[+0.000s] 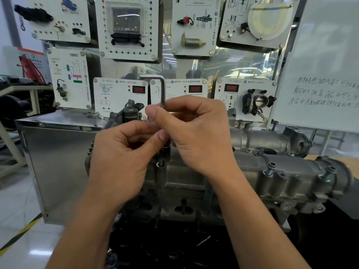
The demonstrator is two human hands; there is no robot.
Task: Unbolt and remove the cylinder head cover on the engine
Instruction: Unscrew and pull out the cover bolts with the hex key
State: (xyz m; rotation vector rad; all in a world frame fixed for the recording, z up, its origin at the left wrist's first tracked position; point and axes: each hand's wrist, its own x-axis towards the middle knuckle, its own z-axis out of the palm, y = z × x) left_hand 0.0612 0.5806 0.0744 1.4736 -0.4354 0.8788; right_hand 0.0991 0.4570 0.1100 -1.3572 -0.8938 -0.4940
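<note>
Got the left hand [120, 158] curled in tight, thumb and fingers pinching the low end of an L-shaped hex key [162, 92], right above a bolt [161, 163] in the cylinder head cover [248, 166]. Next over, right hand [196, 133], grip closed on the shaft higher up, holding it upright with the short leg pointing left. Cover directly under both grips and running off to the right, with raised bolts [271, 167] poking up toward that end.

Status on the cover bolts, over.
Right hand grips hex key upright; left hand pinches it lower. Key stands over a bolt. Two raised bolts at cylinder head cover's right.
</note>
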